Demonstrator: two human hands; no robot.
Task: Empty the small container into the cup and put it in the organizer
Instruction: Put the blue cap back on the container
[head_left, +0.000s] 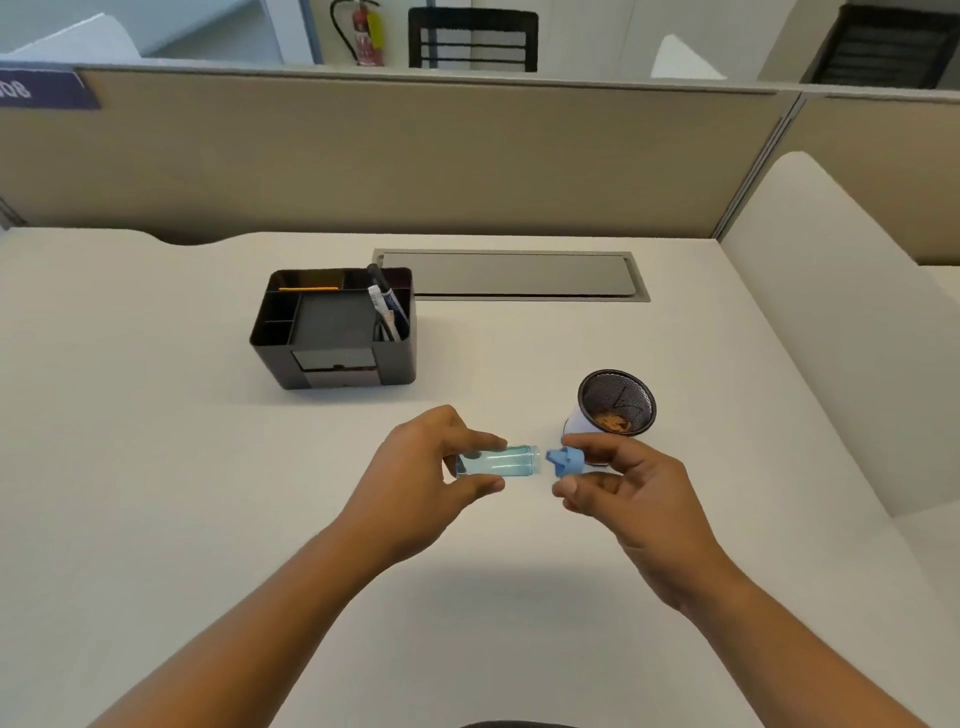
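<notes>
Your left hand (431, 467) holds the clear container (498, 461) sideways; your right hand (618, 483) pinches its blue cap (565, 461). Line them up straight, then push gently.

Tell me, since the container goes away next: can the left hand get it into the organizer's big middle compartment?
Probably yes. The left hand holds the container over bare desk, and the organizer has an open, empty middle compartment.

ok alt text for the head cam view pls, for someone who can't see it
Above a pale desk, a person's left hand holds a clear blue container sideways while the right hand holds its blue cap, just off the opening. A mesh cup with brownish bits stands beyond; a black organizer farther left.
</notes>
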